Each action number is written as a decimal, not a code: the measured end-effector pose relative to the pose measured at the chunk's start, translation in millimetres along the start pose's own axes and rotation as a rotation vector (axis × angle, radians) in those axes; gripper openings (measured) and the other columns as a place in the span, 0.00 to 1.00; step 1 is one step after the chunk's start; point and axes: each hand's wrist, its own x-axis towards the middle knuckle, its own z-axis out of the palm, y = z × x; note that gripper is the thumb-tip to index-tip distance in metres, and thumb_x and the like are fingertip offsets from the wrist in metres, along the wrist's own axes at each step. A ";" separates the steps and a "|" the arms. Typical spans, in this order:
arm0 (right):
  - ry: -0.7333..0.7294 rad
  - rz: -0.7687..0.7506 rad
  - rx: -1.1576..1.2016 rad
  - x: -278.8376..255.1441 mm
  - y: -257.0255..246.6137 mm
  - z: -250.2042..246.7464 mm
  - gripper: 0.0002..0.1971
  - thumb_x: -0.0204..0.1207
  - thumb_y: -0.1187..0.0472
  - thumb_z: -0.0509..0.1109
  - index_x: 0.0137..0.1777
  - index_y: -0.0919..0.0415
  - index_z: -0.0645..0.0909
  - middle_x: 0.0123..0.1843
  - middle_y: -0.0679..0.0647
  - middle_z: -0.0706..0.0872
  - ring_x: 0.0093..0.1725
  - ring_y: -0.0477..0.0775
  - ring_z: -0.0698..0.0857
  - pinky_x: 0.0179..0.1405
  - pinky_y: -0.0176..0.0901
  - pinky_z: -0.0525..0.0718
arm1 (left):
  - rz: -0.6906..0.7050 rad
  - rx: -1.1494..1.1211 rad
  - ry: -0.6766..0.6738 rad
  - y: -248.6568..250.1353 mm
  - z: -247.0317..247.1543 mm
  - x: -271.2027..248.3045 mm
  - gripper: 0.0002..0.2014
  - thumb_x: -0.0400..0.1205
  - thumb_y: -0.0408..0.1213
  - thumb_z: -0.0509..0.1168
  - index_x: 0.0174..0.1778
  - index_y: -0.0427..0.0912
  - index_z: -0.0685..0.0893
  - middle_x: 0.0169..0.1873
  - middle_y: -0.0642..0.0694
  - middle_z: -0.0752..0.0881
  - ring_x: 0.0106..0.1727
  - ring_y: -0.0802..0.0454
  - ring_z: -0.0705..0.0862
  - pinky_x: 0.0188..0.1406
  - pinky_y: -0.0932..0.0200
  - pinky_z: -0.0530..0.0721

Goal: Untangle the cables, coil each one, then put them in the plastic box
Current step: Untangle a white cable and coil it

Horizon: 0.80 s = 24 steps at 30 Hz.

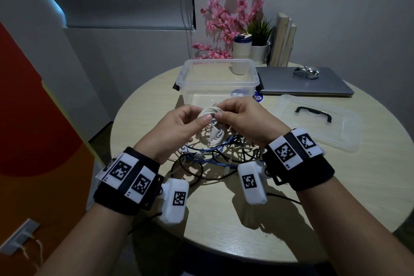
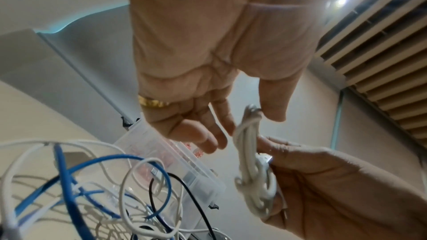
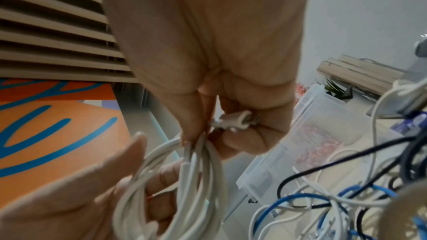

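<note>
- Fingers (image 2: 277,114) of our left hand (image 1: 181,127) pinch one edge of the white cable coil (image 1: 209,111), thumb on the near side, the other fingers behind it.
- Our right hand (image 1: 245,120) grips the opposite side of the same coil; in the right wrist view its thumb and fingers close round the bunched strands and a white connector plug (image 3: 233,120) sits between them.
- We hold the coil in the air between both hands, above the tangle and just in front of the plastic box (image 1: 218,78).
- On the round table (image 1: 336,186) below our hands lies the tangled pile of cables (image 1: 215,154): blue, black and white strands looped through one another.
- We see the clear plastic box open, behind the pile; what lies inside it we cannot tell.
- Its clear lid (image 1: 313,121), with a black handle, lies flat on the table to the right of the box.
- Behind the lid rests a closed grey laptop (image 1: 302,84) with a silver mouse (image 1: 305,71) on top.
- Pink artificial blossoms (image 1: 226,18), a small potted plant (image 1: 261,36) and a white tumbler (image 1: 242,48) stand at the far edge of the table.
</note>
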 end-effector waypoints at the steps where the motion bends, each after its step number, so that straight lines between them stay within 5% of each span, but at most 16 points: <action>1: -0.022 -0.014 -0.028 0.1 -1.3 0.0 0.06 0.79 0.67 0.69 0.51 0.64 0.87 0.33 0.50 0.86 0.29 0.38 0.80 0.30 0.32 0.77 | 0.013 0.028 0.001 0.2 0.3 0.8 0.13 0.77 0.47 0.68 0.52 0.43 0.85 0.39 0.50 0.85 0.33 0.63 0.79 0.32 0.69 0.74; 4: -0.029 -0.023 -0.008 0.4 -2.9 1.2 0.05 0.76 0.66 0.73 0.49 0.64 0.87 0.38 0.57 0.89 0.37 0.48 0.83 0.42 0.45 0.83 | 0.022 0.077 0.026 -2.5 2.9 4.2 0.10 0.83 0.43 0.64 0.48 0.40 0.85 0.34 0.49 0.84 0.27 0.63 0.76 0.26 0.71 0.73; 8: 0.041 0.010 0.087 0.1 -3.1 3.5 0.06 0.78 0.63 0.70 0.54 0.62 0.82 0.39 0.56 0.86 0.36 0.49 0.84 0.33 0.39 0.82 | -0.022 -0.062 0.081 -6.4 5.1 6.6 0.09 0.86 0.37 0.60 0.45 0.37 0.82 0.30 0.48 0.82 0.29 0.56 0.76 0.23 0.69 0.75; 12: 0.089 0.139 0.175 -0.4 0.3 1.0 0.22 0.79 0.55 0.68 0.71 0.57 0.69 0.55 0.58 0.84 0.51 0.51 0.86 0.42 0.49 0.87 | -0.053 -0.258 0.161 -6.1 4.0 8.0 0.09 0.87 0.37 0.57 0.44 0.39 0.79 0.34 0.46 0.81 0.31 0.56 0.78 0.26 0.69 0.79; 15: 0.110 0.187 0.089 -0.2 3.1 -1.1 0.27 0.77 0.50 0.70 0.73 0.56 0.67 0.60 0.57 0.81 0.56 0.53 0.84 0.44 0.53 0.88 | -0.060 -0.412 0.232 -3.6 4.1 9.1 0.10 0.88 0.37 0.56 0.43 0.39 0.77 0.37 0.44 0.81 0.35 0.55 0.81 0.31 0.67 0.84; 19: 0.024 0.151 0.021 0.3 7.4 1.5 0.15 0.78 0.56 0.71 0.63 0.58 0.80 0.52 0.57 0.85 0.41 0.51 0.86 0.30 0.44 0.81 | -0.038 -0.539 0.215 0.5 8.6 6.6 0.10 0.88 0.36 0.55 0.43 0.38 0.76 0.38 0.44 0.82 0.34 0.55 0.84 0.34 0.65 0.86; 24: 0.020 0.087 -0.104 -1.7 5.1 -2.4 0.04 0.78 0.62 0.71 0.48 0.53 0.87 0.30 0.45 0.83 0.27 0.44 0.79 0.30 0.40 0.76 | -0.149 -0.409 0.112 6.0 1.9 3.1 0.09 0.85 0.43 0.60 0.52 0.41 0.81 0.38 0.48 0.88 0.41 0.54 0.84 0.45 0.56 0.82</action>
